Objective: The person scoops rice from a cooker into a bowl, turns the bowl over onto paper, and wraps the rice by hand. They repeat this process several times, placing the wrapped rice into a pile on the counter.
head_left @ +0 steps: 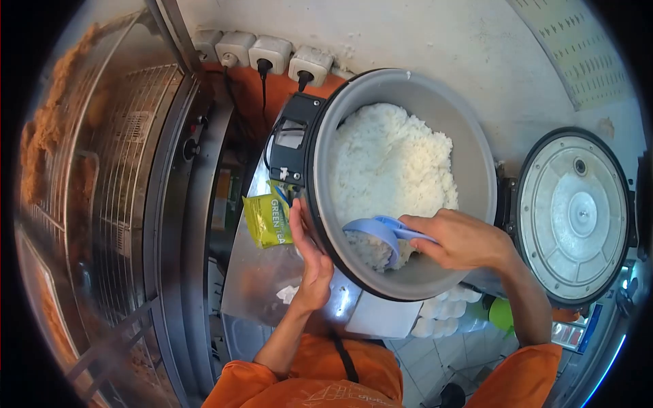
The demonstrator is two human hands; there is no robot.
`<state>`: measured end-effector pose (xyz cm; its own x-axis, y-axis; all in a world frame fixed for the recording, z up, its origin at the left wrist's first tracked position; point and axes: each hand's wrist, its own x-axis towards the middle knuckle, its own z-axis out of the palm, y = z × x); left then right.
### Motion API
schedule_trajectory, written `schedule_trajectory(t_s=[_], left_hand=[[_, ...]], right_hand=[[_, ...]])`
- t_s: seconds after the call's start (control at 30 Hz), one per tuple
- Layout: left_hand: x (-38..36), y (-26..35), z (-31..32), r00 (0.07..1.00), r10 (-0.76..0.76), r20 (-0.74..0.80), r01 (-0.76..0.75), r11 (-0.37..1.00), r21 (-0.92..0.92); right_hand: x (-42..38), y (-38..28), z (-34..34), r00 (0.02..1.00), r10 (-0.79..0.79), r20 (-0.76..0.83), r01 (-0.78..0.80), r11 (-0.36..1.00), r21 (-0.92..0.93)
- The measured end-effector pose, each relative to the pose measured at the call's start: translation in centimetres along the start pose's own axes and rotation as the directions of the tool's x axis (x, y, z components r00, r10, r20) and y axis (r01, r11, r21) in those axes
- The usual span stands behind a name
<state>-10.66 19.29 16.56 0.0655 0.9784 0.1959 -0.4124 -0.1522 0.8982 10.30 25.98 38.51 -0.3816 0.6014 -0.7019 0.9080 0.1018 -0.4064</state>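
A large rice cooker (478, 129) stands with its lid up, and a mound of white rice (388, 160) lies in its grey pot. My right hand (459, 238) is closed around the handle of a light blue scoop (384, 231). The scoop's round bowl is down inside the pot at the near side, with rice in and around it. My left hand (314, 268) rests against the cooker's outer left side with its fingers stretched along the wall. Close to those fingertips lies a green tea packet (266, 221).
The round metal lid (575, 216) hangs at the right. Several wall sockets (270, 53) with plugged cords are behind. A metal-and-glass cabinet with wire racks (115, 190) fills the left. White rounded items (442, 316) and a bright green object (501, 315) sit near the cooker's front.
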Motion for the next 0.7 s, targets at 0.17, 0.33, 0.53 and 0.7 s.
schedule_trajectory(t_s=[0.17,0.33,0.53,0.7], left_hand=[[0.0,-2.3,0.4,0.996,0.046,-0.075,-0.046,0.999,0.009],[0.0,-0.9,0.3,0.987,0.0,-0.163,0.01,0.998,0.06],[0.4,2.2,1.6,0.997,-0.023,-0.069,0.02,0.999,-0.051],[0.4,1.6,0.9,0.999,-0.03,-0.034,0.027,0.996,-0.08]], right_hand=[[1.3,-1.6,1.6,0.994,0.067,-0.086,-0.074,0.995,-0.072],[2.6,-2.6,2.6,0.991,0.127,-0.038,-0.131,0.979,-0.154],[-0.5,2.2,0.6,0.98,-0.185,-0.069,0.186,0.982,0.015],[2.4,-3.5,2.7,0.995,-0.044,-0.088,0.024,0.976,-0.215]])
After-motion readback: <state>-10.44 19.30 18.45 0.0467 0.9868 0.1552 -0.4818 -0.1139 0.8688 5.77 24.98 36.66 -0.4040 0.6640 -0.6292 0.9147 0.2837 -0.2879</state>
